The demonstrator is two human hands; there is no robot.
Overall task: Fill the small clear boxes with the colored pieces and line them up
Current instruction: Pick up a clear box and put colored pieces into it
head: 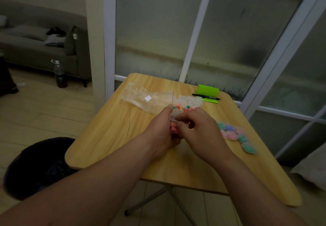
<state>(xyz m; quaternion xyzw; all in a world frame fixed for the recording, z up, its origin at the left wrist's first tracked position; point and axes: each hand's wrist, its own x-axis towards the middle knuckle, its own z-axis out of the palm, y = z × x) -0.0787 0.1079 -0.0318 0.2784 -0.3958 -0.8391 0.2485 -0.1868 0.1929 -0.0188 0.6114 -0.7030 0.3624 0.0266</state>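
left hand and right hand bare — left forearm, right forearm bare too, up to frame edge

Dim, murky indoor light with a greenish cast; the tabletop is the brightest surface. Wide-angle bending curves the window frames at the edges. Soft, slightly blurred detail throughout.

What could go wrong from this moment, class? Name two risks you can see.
1. Both the left hand and right hand grip the small clear box over the table; if it tips, its pink pieces could spill.
2. The row of filled boxes lies close to the table's right edge; a forearm nudge might knock some off.
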